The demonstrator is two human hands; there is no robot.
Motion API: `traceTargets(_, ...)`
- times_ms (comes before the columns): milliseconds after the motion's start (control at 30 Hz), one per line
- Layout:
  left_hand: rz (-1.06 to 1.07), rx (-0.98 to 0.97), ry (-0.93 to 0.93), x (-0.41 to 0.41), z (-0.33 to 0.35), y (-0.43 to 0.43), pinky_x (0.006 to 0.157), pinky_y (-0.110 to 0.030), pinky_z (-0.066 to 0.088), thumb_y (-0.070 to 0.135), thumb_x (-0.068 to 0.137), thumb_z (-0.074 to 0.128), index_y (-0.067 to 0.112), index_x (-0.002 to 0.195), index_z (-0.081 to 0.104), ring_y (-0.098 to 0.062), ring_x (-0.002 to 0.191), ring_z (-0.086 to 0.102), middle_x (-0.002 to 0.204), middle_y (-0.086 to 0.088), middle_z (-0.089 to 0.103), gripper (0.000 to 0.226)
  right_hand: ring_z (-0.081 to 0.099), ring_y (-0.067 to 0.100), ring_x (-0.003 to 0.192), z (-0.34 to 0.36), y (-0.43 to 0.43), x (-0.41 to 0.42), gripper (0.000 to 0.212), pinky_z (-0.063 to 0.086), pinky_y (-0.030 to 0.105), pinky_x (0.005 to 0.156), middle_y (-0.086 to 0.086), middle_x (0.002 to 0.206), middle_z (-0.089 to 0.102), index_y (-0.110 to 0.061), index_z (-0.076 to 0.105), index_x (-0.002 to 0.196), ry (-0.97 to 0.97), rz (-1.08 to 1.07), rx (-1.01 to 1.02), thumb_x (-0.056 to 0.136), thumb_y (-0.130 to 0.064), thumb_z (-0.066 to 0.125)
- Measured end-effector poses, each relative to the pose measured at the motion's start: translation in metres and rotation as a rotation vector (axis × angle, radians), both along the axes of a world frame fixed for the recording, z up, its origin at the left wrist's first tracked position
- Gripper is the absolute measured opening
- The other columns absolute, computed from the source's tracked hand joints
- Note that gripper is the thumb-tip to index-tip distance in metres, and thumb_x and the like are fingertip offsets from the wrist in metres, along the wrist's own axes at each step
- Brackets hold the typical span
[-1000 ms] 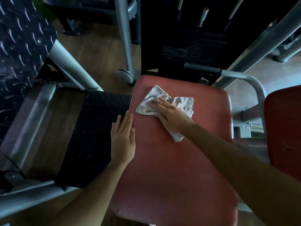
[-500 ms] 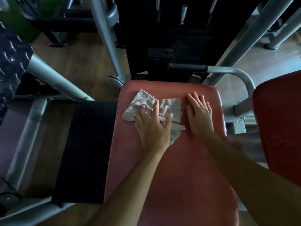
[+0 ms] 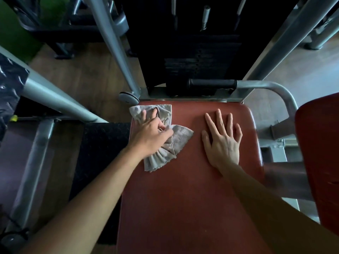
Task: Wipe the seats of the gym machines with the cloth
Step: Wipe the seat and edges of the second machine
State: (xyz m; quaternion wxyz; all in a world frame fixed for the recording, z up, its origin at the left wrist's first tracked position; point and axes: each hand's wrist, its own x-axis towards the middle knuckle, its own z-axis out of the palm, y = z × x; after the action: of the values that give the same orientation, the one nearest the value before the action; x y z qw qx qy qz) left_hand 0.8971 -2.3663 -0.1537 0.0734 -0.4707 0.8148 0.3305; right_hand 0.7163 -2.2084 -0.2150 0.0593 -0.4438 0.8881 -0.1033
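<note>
A red padded seat [image 3: 183, 198] fills the middle of the view. A crumpled grey cloth [image 3: 180, 139] lies on its far left corner. My left hand [image 3: 152, 132] presses down on the cloth, with bent fingers and thumb bunching the fabric. My right hand [image 3: 222, 138] lies flat on the bare seat to the right of the cloth, fingers straight and spread, holding nothing.
Grey frame tubes [image 3: 113, 44] and a black weight stack [image 3: 200, 66] rise behind the seat. A black-grip handle bar [image 3: 211, 84] crosses its far edge. A black tread plate [image 3: 102, 149] sits to the left, a second red pad [image 3: 319, 153] to the right.
The cloth went from under my right hand to my left hand, which slid it to the seat's far left corner. My right hand moved right and now lies flat on the seat.
</note>
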Motion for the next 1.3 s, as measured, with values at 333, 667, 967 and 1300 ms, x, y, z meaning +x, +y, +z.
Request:
traceTargets(333, -0.007, -0.461, 0.154, -0.035, -0.032, -0.014, 0.118, -0.055, 0.027, 0.029, 0.080, 0.045, 0.011, 0.136, 0.045, -0.037, 0.141, 0.035, 0.146, -0.014, 0.047, 0.059, 0.003, 0.023, 0.155, 0.002, -0.002, 0.002, 0.057, 0.010, 0.049, 0.122, -0.007, 0.167, 0.013, -0.042, 0.021, 0.156, 0.025, -0.025, 0.013, 0.100, -0.050, 0.031)
traceTargets(667, -0.429, -0.337, 0.178, -0.076, -0.026, -0.065, 0.086, -0.035, 0.044, 0.034, 0.103, 0.039, 0.027, 0.133, 0.056, -0.018, 0.122, 0.052, 0.131, 0.007, 0.062, 0.035, 0.006, 0.022, 0.155, 0.000, -0.001, 0.002, 0.055, 0.011, 0.047, 0.122, -0.008, 0.166, 0.017, -0.041, 0.027, 0.154, 0.045, -0.036, -0.015, 0.100, -0.050, 0.034)
traceTargets(967, -0.307, -0.392, 0.169, -0.007, -0.034, -0.096, 0.099, -0.044, 0.050, 0.042, 0.099, 0.039, 0.027, 0.139, 0.056, -0.015, 0.128, 0.047, 0.136, 0.010, 0.060, 0.046, 0.006, 0.022, 0.155, 0.001, -0.002, 0.004, 0.057, 0.012, 0.048, 0.122, -0.007, 0.166, 0.017, -0.039, 0.026, 0.155, 0.052, -0.039, 0.002, 0.099, -0.050, 0.033)
traceTargets(1300, -0.542, -0.432, 0.250, -0.022, -0.037, -0.082, 0.106, -0.037, 0.046, 0.023, 0.104, 0.043, 0.039, 0.153, 0.033, -0.016, 0.136, 0.043, 0.147, 0.013, 0.052, 0.053, 0.007, 0.022, 0.155, 0.002, -0.001, 0.004, 0.056, 0.014, 0.048, 0.121, -0.007, 0.166, 0.019, -0.039, 0.029, 0.154, 0.051, -0.042, 0.002, 0.099, -0.050, 0.034)
